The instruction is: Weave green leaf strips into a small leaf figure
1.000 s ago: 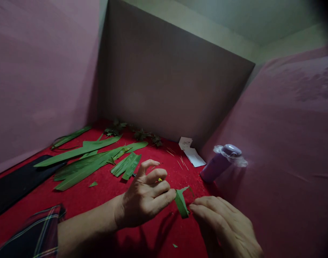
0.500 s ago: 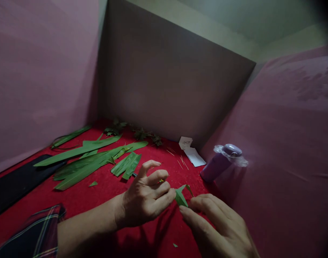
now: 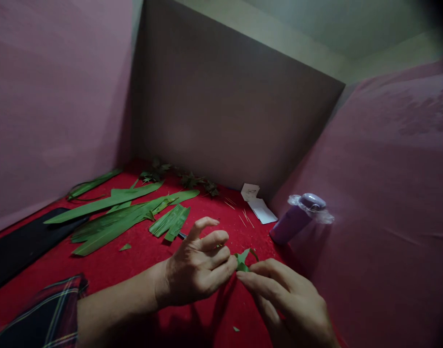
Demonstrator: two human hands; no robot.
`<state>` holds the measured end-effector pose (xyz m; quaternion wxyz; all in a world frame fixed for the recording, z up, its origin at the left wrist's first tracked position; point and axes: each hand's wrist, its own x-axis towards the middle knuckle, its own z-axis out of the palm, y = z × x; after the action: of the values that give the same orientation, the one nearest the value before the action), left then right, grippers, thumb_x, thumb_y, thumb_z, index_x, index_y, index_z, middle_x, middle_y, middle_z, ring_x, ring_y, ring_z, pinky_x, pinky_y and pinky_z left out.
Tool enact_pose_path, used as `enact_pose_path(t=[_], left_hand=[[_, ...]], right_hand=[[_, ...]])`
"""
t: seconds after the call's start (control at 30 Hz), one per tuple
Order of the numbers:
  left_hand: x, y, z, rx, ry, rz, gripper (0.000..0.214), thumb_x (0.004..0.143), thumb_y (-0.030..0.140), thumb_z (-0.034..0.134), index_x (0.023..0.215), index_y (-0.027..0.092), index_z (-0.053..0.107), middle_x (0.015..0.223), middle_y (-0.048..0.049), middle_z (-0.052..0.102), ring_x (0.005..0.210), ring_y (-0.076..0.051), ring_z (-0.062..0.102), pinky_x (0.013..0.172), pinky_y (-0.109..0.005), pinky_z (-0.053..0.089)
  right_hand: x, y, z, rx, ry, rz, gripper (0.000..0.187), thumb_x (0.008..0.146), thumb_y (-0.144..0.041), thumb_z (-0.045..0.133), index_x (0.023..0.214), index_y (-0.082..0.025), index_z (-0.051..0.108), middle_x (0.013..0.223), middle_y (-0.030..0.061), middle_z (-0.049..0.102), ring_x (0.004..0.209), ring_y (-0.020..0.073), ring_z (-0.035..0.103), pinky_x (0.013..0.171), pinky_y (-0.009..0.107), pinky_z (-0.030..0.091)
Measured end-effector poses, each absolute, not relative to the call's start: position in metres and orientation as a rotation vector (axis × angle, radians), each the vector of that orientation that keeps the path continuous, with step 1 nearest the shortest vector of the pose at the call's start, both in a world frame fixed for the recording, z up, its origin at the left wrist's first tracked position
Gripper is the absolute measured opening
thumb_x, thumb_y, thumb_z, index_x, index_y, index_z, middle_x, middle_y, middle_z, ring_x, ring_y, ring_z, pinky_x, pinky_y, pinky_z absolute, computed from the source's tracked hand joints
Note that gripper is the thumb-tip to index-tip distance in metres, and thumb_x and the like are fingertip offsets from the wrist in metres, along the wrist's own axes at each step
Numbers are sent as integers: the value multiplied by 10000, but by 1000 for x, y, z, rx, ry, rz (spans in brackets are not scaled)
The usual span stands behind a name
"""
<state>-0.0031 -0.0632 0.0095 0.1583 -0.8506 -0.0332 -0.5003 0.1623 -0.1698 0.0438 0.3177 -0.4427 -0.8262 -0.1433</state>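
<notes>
My left hand (image 3: 198,266) pinches a small folded green leaf strip (image 3: 242,259) between thumb and lower fingers, its index finger raised. My right hand (image 3: 287,302) meets it from the right, fingertips gripping the same strip low down. Both hands hover just above the red cloth (image 3: 145,258). Only the strip's top corner shows between the fingers.
Long green leaf blades (image 3: 112,215) and shorter cut pieces (image 3: 170,222) lie at left on the cloth. A purple bottle with a plastic-wrapped cap (image 3: 297,217) leans at right, white paper (image 3: 258,203) behind. A black strip (image 3: 22,244) lies far left. Pink walls enclose the space.
My right hand has moved left and up to the leaf strip, closing its fingers on it. The strip is now folded shorter, mostly hidden between both hands' fingertips.
</notes>
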Motion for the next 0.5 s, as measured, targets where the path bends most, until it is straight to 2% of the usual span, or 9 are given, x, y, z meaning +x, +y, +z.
enact_pose_path(t=[0.17, 0.23, 0.33, 0.5], left_hand=[[-2, -64, 9, -2449, -110, -1427, 122, 798, 89, 530, 822, 143, 637, 630, 19, 609, 814, -166, 530, 975, -518, 290], [-2, -64, 9, -2457, -110, -1423, 129, 797, 81, 526, 827, 143, 635, 629, 18, 609, 820, -167, 531, 973, -514, 295], [-2, -64, 9, -2470, -100, -1417, 135, 798, 74, 517, 819, 144, 631, 629, 15, 608, 823, -167, 533, 968, -509, 301], [-1, -64, 10, -2477, -88, -1445, 134, 806, 85, 509, 811, 151, 625, 628, 12, 604, 820, -167, 537, 963, -499, 305]], right_hand=[[160, -171, 58, -1176, -2153, -41, 283, 852, -52, 449, 1013, -196, 631, 771, 35, 627, 665, 106, 608, 584, 185, 507], [160, -170, 60, -1176, -2166, -7, 274, 864, -53, 429, 1001, -183, 627, 780, 35, 626, 680, 103, 612, 596, 179, 509], [161, -169, 57, -1224, -2219, -148, 280, 876, -73, 417, 1010, -198, 628, 780, 31, 628, 687, 115, 611, 589, 198, 503], [162, -167, 53, -1250, -2308, -354, 229, 880, -174, 475, 1023, -255, 635, 695, 1, 588, 588, 119, 541, 530, 228, 439]])
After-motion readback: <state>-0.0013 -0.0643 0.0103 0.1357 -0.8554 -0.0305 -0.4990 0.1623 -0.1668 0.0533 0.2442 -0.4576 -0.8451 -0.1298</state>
